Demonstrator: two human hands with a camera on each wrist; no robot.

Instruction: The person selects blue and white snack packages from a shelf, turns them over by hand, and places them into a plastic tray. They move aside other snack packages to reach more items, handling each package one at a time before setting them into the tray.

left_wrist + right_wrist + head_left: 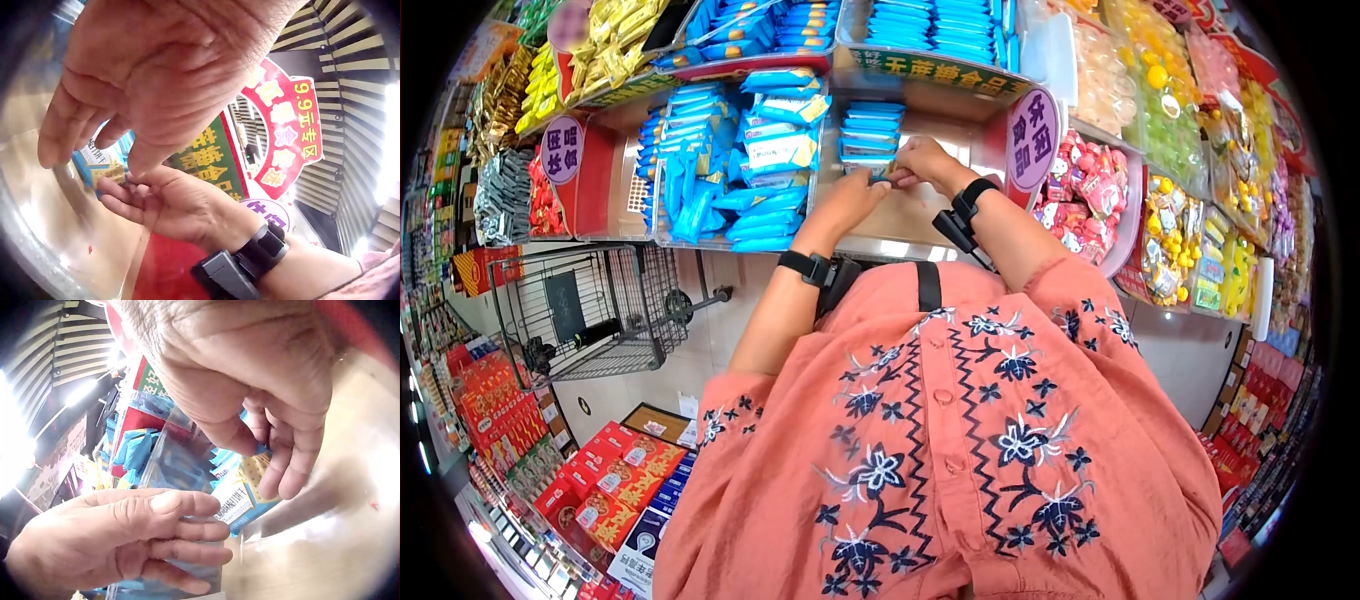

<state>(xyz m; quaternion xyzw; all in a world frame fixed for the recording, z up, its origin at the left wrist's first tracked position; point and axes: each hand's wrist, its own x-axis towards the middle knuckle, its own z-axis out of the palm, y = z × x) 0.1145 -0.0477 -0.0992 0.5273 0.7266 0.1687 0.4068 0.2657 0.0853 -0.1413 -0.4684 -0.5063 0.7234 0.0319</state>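
Note:
A short row of blue biscuit packets (872, 130) stands in the tan-floored display bin (920, 215). Its front packet (247, 490) has a white label and a picture of square biscuits. My right hand (928, 165) is at the right end of this packet; in the right wrist view the thumb and curled fingers (294, 453) pinch its upper corner. My left hand (850, 203) is at the opposite end, and its fingers (190, 553) extend nearly straight beside the packet in the right wrist view. In the left wrist view that hand's palm (169, 69) partly covers the row.
Left of the row, a clear divider separates a larger heap of blue packets (770, 160). Upper trays (930, 40) hold more blue packets. A round purple-lettered sign (1033, 138) stands at the right, by pink-wrapped sweets (1090, 185). A wire shopping cart (585, 310) stands at the left.

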